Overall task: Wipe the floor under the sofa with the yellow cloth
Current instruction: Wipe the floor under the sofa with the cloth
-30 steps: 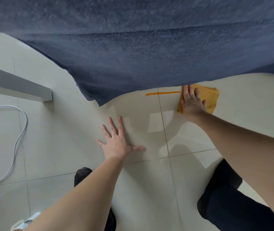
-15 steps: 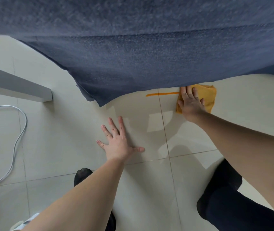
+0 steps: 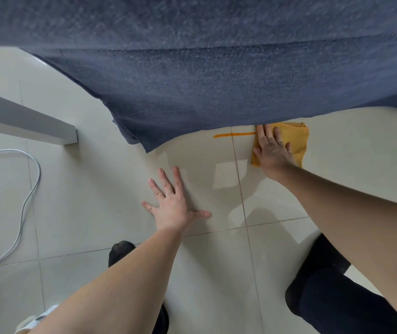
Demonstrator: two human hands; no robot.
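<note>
A dark blue sofa (image 3: 204, 68) fills the top of the view, its fabric edge hanging just above the pale tiled floor (image 3: 96, 201). The folded yellow cloth (image 3: 297, 141) lies flat on the floor right at the sofa's lower edge. My right hand (image 3: 272, 150) presses down on the cloth's left part, fingers stretched, fingertips touching the sofa's edge. My left hand (image 3: 173, 203) rests flat on the tiles with fingers spread, holding nothing. An orange line (image 3: 233, 135) marks the floor just left of the cloth.
A white-grey furniture edge (image 3: 36, 126) juts in from the left. A white cable (image 3: 27, 201) loops over the tiles at the far left. My dark-clothed knees (image 3: 325, 292) rest on the floor at the bottom.
My right hand and the cloth slid a little away from me toward the sofa's edge, then eased slightly back. The left hand stayed planted.
</note>
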